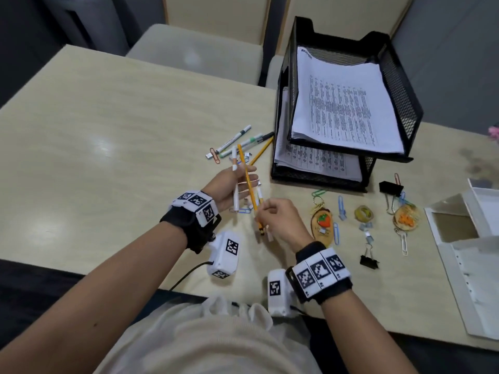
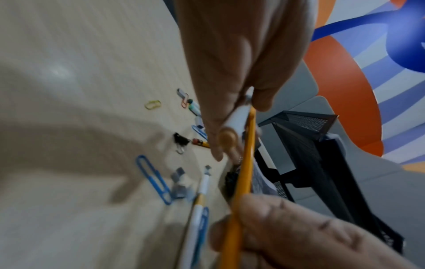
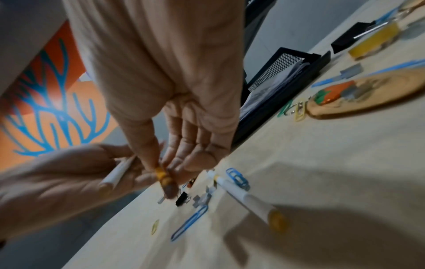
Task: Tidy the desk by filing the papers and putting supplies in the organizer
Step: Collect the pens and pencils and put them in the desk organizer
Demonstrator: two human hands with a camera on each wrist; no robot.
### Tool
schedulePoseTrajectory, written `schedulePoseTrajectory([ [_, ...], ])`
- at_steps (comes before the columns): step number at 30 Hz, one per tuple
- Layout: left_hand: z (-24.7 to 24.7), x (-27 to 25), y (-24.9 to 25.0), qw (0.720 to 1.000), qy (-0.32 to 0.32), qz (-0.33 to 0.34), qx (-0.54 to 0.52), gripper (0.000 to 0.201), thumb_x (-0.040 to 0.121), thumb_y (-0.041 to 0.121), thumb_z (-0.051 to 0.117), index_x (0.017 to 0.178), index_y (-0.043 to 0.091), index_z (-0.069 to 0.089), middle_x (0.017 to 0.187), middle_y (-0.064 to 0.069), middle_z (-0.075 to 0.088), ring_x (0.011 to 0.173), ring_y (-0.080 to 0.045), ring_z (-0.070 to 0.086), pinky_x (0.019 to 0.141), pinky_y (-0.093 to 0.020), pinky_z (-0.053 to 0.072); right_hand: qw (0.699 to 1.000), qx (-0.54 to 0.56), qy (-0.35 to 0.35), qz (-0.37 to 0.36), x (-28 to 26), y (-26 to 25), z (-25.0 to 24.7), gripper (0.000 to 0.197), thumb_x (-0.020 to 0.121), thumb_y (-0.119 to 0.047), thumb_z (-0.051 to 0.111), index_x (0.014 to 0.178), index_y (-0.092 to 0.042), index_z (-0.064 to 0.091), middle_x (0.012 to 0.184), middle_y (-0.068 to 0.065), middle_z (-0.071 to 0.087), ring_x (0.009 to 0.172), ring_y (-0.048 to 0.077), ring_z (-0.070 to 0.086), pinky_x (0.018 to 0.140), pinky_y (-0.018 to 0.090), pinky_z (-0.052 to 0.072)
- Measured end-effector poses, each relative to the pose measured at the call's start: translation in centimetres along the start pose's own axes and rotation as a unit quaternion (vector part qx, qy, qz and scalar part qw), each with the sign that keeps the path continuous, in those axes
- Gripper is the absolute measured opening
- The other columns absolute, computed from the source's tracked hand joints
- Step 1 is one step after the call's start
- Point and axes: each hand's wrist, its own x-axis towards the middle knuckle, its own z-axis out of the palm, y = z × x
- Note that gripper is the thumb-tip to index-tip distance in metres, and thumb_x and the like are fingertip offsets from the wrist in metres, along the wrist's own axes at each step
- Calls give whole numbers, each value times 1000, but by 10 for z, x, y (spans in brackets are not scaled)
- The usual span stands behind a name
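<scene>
My left hand [image 1: 233, 182] grips a white pen [image 1: 235, 191] above the desk; in the left wrist view the white pen [image 2: 236, 118] sits between its fingers. A yellow pencil [image 1: 247, 179] crosses those fingers, and my right hand [image 1: 267, 210] pinches its lower end. The right wrist view shows the pinch on the pencil [image 3: 162, 174]. Another white pen [image 3: 243, 194] lies on the desk below. More pens and a pencil [image 1: 237, 139] lie beside the black mesh paper tray [image 1: 402, 85], which has printed sheets in both tiers.
Paper clips, binder clips [image 1: 368, 259], a tape roll [image 1: 364, 213] and two keychains [image 1: 322, 222] are scattered right of my hands. A white box [image 1: 483, 201] and a white folder [image 1: 472, 287] sit at the desk's right edge. Chairs stand behind the desk.
</scene>
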Motion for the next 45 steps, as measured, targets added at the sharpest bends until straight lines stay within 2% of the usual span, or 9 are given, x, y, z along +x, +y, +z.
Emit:
schedulePoseTrajectory([
  [4,7,4,10,996,45,77,10,32,101,25,35,74,14,48,45,4,58,36,-5,54,45,-18,47,993,-100,63,23,10,11,2,25,84,-25,65,65,-15,54,85,12,64,79,23,58,67,26,41],
  [11,-14,6,8,990,116,61,44,25,95,23,49,73,14,54,42,7,39,26,-1,27,28,-10,21,938,-343,20,43,2,27,2,12,84,-16,57,81,-11,46,89,13,53,78,26,46,65,28,36],
  [15,-17,6,0,990,135,8,34,30,99,17,38,77,7,55,54,-6,55,26,-2,42,30,-10,34,965,-255,41,53,2,20,0,8,82,-13,57,78,-5,57,79,11,57,76,27,56,61,25,42],
  [19,-15,3,1,998,58,-30,4,25,101,24,36,90,9,53,76,-5,63,61,-10,62,51,-18,52,999,-30,33,4,7,-14,2,17,87,-4,56,70,-5,58,60,3,53,43,-1,54,42,9,38],
  [24,-20,6,19,999,36,33,12,33,102,25,32,83,13,56,86,-1,62,82,-10,59,75,-29,51,996,-68,-51,-25,46,-45,21,15,85,-5,60,72,-6,67,60,2,58,51,11,53,56,22,45],
  [31,-56,5,38,981,164,89,58,32,100,29,34,72,16,45,57,1,42,27,-3,33,35,-12,28,971,-219,83,39,109,-65,32,13,89,-10,52,78,-3,56,99,21,61,99,32,60,74,34,46],
  [34,-64,3,31,981,156,74,87,31,100,32,37,74,17,46,59,1,35,27,-2,29,34,-11,24,957,-269,87,60,116,-63,40,23,93,-10,50,108,4,60,122,22,59,112,35,57,82,33,47],
  [40,-53,2,11,981,176,22,84,35,100,23,36,69,11,44,60,-4,39,25,-3,39,32,-11,35,957,-268,75,81,109,-55,43,24,90,-7,51,66,-1,47,117,22,62,107,35,60,70,29,40],
  [45,-24,4,-2,964,151,38,218,43,100,24,37,61,11,51,65,-5,52,59,-14,51,57,-24,44,980,-179,56,68,63,-38,19,18,81,-18,59,90,-2,62,108,23,62,102,34,59,76,30,44],
])
